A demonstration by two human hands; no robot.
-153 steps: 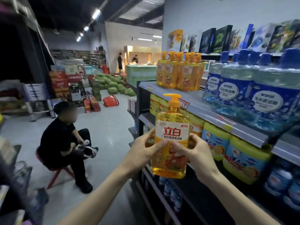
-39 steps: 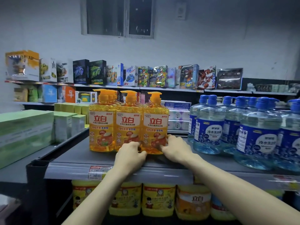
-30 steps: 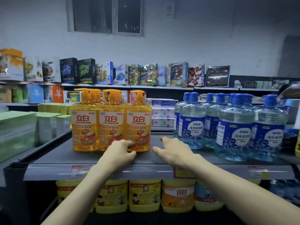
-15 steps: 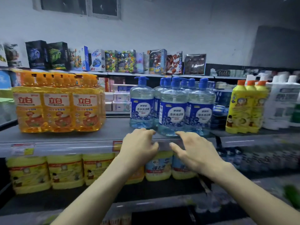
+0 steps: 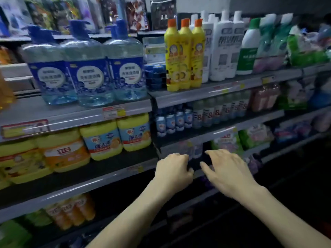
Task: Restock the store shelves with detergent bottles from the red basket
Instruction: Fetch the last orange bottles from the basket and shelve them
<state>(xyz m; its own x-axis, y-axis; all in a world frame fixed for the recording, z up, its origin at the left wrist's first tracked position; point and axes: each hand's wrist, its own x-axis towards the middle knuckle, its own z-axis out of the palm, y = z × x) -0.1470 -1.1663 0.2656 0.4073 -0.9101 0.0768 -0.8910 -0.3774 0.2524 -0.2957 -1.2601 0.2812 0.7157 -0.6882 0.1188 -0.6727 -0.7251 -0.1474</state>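
below and to the right of the blue detergent bottles (image 5: 86, 68), the left hand (image 5: 172, 171) hovers loosely curled, grasping nothing, and the right hand (image 5: 227, 170) hovers released, fingers spread.

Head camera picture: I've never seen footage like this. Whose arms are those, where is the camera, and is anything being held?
There is no machine here. A person wears one wide-angle camera on the head, so you see their own two bare arms reaching out in front of store shelves. The left hand has loosely curled fingers, the right hand has its fingers spread; both are empty. On the upper shelf stand blue pump bottles, and further right yellow bottles with orange caps and white bottles. Yellow tubs sit one shelf lower. The red basket is not in view.
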